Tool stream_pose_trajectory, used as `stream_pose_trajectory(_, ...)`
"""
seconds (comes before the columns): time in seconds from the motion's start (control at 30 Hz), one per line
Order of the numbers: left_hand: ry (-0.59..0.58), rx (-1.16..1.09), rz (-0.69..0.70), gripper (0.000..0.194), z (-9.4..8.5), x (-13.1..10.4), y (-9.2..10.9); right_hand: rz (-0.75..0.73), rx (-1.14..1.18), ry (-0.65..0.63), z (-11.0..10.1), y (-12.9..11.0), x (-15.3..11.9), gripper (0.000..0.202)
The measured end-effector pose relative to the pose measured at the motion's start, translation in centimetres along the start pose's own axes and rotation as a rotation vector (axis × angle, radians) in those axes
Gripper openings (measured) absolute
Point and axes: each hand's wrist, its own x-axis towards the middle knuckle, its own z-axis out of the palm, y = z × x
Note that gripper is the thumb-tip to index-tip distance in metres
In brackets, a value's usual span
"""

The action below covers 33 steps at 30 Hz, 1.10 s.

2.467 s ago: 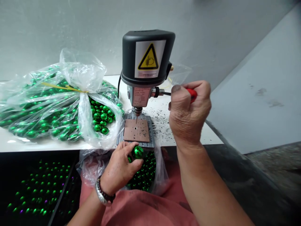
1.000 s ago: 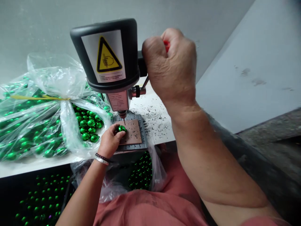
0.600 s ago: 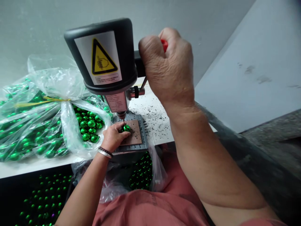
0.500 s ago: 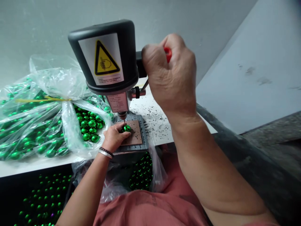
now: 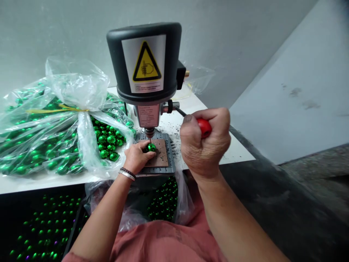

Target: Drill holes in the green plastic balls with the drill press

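Observation:
A bench drill press (image 5: 145, 62) with a yellow warning sticker stands on the white table. Between thumb and fingers, my left hand (image 5: 137, 155) holds a shiny green ball (image 5: 151, 147) on a brown board (image 5: 160, 156) that lies on the grey drill base (image 5: 171, 165). Directly above the ball is the thin drill bit (image 5: 149, 139); its tip seems to meet the ball's top, though how deep I cannot tell. My right hand (image 5: 205, 143) is wrapped round the red knob (image 5: 204, 128) of the drill's feed lever, to the right of the machine.
Left of the drill, a tied clear plastic bag (image 5: 65, 87) bulges with green balls (image 5: 109, 143). Dark shavings are scattered over the table (image 5: 237, 149). Below its front edge, more green balls lie in a bag (image 5: 163, 200) and a dark container (image 5: 46, 225).
My right hand has swung the lever's red knob downward. My left hand still holds the ball under the bit. The whole view has shifted, with the drill now further right.

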Motion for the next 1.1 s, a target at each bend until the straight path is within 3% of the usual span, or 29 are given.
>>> stream_pose_trajectory(0.3, 0.017, 0.022, 0.028, 0.047, 0.2, 0.1, -0.5, 0.024, 0.093, 0.041, 0.6, 0.4, -1.6, 0.004)
stream_pose_trajectory(0.53, 0.012, 0.003, 0.041, 0.042, 0.1, 0.1, -0.4, 0.146, 0.173, 0.064, 1.1, 1.0, -2.9, 0.005)
stream_pose_trajectory(0.7, 0.008, -0.051, 0.053, 0.041, 0.1, 0.0, -0.6, 0.138, 0.237, -0.004, 1.1, 1.9, -4.4, 0.007)
stream_pose_trajectory(0.8, 0.008, -0.048, 0.053, 0.042, 0.2, 0.2, -0.8, 0.081, 0.193, 0.025, 0.9, 1.2, -2.4, 0.004)
stream_pose_trajectory(0.9, 0.036, -0.004, 0.04, 0.04, 0.3, 0.0, -0.6, -0.001, 0.048, 0.044, 0.9, -0.3, 2.1, 0.013)
stream_pose_trajectory(1.03, 0.087, 0.038, 0.039, 0.031, -0.3, -2.3, -0.2, 0.135, 0.014, -0.106, 1.3, -1.4, 6.6, 0.022)
stream_pose_trajectory(1.1, 0.018, 0.047, 0.124, 0.031, -0.9, -4.2, -0.2, 0.19, 0.021, -0.136, 1.5, -1.4, 7.2, 0.023)
